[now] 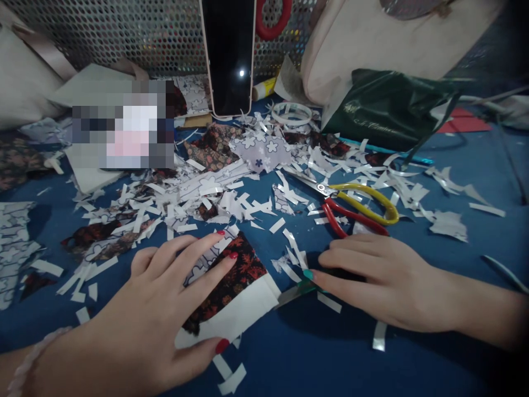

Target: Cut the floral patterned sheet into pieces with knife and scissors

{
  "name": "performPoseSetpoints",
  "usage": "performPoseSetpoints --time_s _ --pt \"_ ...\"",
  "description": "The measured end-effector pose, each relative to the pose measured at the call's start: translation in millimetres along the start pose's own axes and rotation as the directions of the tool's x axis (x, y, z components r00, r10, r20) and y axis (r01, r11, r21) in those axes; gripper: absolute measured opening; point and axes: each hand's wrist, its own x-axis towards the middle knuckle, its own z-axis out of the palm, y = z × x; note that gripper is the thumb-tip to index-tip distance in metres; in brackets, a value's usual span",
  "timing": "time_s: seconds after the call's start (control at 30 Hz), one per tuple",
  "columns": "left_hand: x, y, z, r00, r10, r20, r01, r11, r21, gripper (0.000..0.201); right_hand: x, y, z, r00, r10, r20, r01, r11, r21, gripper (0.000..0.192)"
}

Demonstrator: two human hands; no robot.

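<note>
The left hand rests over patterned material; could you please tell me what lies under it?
Under the left hand are a pale flower-patterned piece, a dark floral piece and a white piece. What the hand itself covers cannot be seen.

From my remote seat I see a smartphone [229,58] upright at twelve o'clock, before a perforated metal panel [161,30]. I make out a cream bag [351,47] at one o'clock, a dark green pouch [384,110] at two.
</note>
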Motion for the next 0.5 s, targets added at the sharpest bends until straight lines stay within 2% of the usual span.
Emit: performPoseSetpoints --time_s 0.1,0.4,0.5 --pt "0.3 0.8 -0.4 1.0 -0.024 -0.004 0.024 1.0 0.0 0.064 -0.4 -0.5 0.6 1.0 0.003 -0.007 -0.003 1.0 -0.011 0.02" --pt "1.2 -4.0 -0.6 0.999 0.036 0.014 -0.036 0.999 0.014 0.068 0.0 -1.8 2.3 1.0 0.01 -0.018 -0.01 1.0 -0.016 0.019" --pt "1.4 -1.8 -1.0 0.999 0.02 0.024 -0.021 1.0 0.019 0.068 1.0 -2.8 3.4 0.999 0.018 -0.026 -0.018 1.0 -0.019 0.017"
